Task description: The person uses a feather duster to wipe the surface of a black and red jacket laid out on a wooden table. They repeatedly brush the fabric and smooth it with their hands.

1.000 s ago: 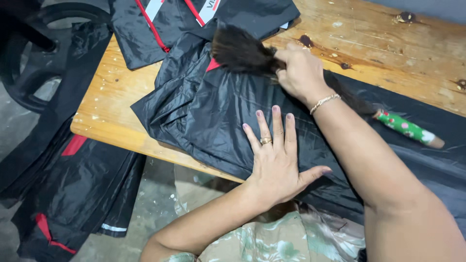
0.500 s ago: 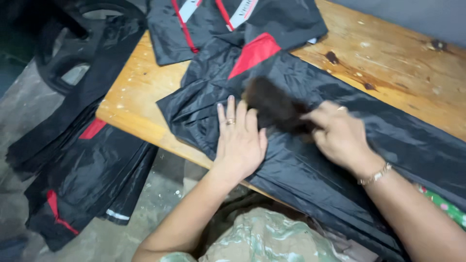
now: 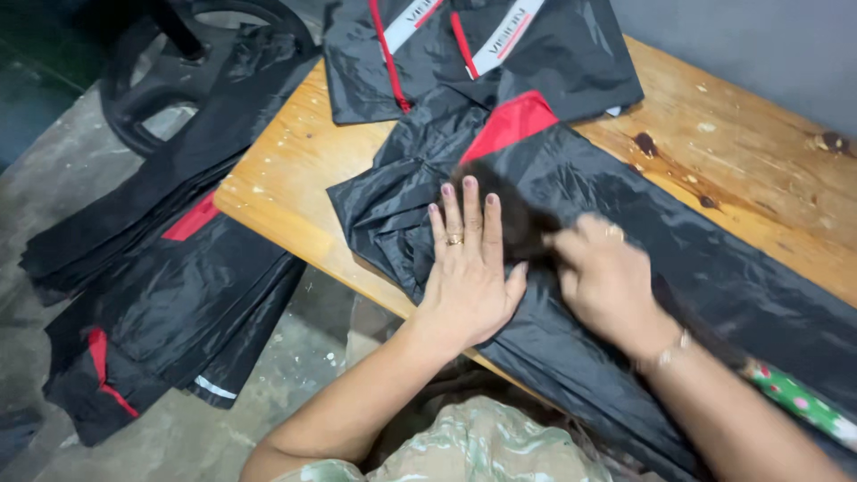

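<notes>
Two hands work close to me on the black garment [image 3: 625, 268] spread over the worktop [image 3: 295, 178]. My left hand [image 3: 469, 277] lies flat and open, fingers spread, pinning the fabric. My right hand [image 3: 607, 281], closed around a brush [image 3: 513, 219], has come back beside the left one, nearer than half a second ago. Farther off, folded garments [image 3: 482, 54] have stayed at the worktop's far edge.

Glossy, crinkled black cloth garment [image 3: 625, 268]; worn, stained bare wooden table [image 3: 768, 178]; rough concrete floor [image 3: 178, 437]
</notes>
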